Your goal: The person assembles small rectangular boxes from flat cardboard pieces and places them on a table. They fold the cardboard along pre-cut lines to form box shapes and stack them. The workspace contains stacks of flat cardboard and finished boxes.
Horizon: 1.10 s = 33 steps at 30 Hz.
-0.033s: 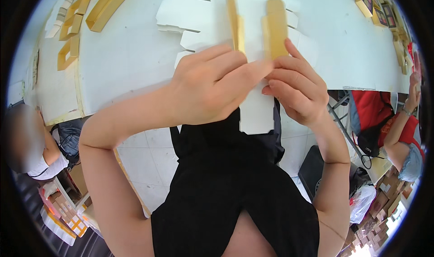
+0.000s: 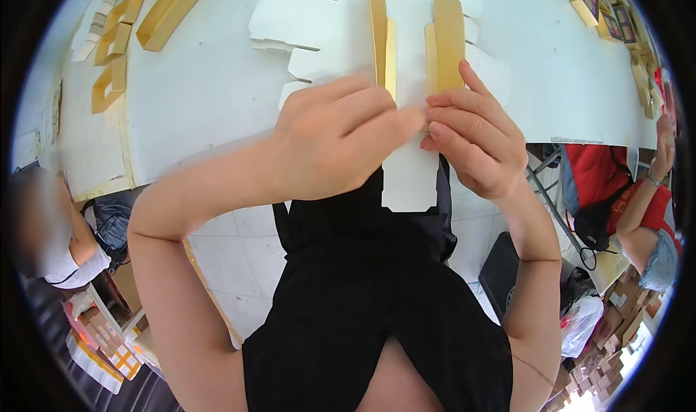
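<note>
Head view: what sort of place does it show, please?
Probably a packing workshop: the large white table holds open gold boxes and flat white card blanks, and a partly folded gold-and-white carton is in front of the person.

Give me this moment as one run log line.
Left hand: at carton, grip unclear; Right hand: holding carton's right side; Carton: part-folded, gold sides up, white flap nearest person; White blanks: on table
</note>
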Tool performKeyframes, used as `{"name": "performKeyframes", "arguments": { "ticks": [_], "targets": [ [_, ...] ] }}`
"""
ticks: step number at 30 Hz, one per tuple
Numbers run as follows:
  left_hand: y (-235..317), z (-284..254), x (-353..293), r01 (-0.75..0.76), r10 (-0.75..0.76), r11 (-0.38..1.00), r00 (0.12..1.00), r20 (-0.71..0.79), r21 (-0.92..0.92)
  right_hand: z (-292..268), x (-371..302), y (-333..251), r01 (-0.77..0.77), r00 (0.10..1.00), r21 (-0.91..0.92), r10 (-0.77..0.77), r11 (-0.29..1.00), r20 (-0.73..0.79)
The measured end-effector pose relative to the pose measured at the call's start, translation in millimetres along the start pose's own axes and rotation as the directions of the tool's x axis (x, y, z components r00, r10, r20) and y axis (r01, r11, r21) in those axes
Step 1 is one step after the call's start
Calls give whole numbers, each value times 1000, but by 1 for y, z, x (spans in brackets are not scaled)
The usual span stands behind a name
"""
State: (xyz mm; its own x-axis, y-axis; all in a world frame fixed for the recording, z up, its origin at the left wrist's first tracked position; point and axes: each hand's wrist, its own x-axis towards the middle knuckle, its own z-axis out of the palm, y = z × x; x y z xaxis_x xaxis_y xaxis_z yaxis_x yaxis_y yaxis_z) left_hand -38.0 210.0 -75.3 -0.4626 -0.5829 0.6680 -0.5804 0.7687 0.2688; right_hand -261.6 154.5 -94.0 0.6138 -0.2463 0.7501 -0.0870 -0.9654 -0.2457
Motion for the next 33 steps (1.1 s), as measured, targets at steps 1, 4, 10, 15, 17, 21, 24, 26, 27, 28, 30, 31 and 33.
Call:
{"name": "performKeyframes", "arguments": {
  "ticks": [1, 4, 10, 15, 17, 21, 24, 26, 27, 28, 30, 31, 33],
  "targets": [
    [-4, 0, -4, -93, 94, 995, 996, -10, 32, 0, 0, 0, 18, 1000, -14, -18, 1000, 16],
    [-3, -4, -10, -201, 199, 973, 980, 25, 118, -4, 4, -1, 37, 996, -13, -36, 999, 86],
    [6, -24, -5, -196, 177, 979, 960, 219, 65, -25, -2, -7, -95, 969, 63, 78, 993, 234],
    [14, -12, -5, -53, 39, 992, 992, 123, 113, -34, 6, -18, -243, 931, 90, 206, 966, 301],
    [16, -16, 12, 208, -192, 970, 972, 135, -124, -43, 11, -11, -343, 897, 185, 263, 921, 355],
    [6, -20, 26, 534, -440, 798, 833, 335, -280, -39, 18, -19, -565, 819, 513, 516, 646, 251],
    [6, -10, 37, 560, -528, 769, 828, 185, -310, -30, 18, -25, -506, 862, 276, 483, 817, 151],
    [0, -7, 41, 501, -477, 824, 865, 155, -263, -16, 19, -27, -331, 942, 26, 328, 943, 64],
    [-3, -9, 44, 443, -413, 874, 893, 177, -199, -10, 20, -28, -242, 969, -109, 246, 964, 19],
    [-5, -11, 46, 378, -349, 916, 916, 200, -133, -4, 19, -29, -176, 981, -199, 187, 964, 40],
    [-20, -2, 43, 306, -282, 950, 922, 264, -54, 3, 22, -28, -112, 990, -276, 131, 955, 51],
    [-27, 0, 47, 269, -254, 963, 921, 295, -11, 2, 25, -26, -127, 984, -226, 152, 966, 97],
    [-36, -6, 58, 153, -211, 951, 956, 202, 270, -7, 32, -22, -164, 963, -131, 187, 978, 193]
  ]
}}
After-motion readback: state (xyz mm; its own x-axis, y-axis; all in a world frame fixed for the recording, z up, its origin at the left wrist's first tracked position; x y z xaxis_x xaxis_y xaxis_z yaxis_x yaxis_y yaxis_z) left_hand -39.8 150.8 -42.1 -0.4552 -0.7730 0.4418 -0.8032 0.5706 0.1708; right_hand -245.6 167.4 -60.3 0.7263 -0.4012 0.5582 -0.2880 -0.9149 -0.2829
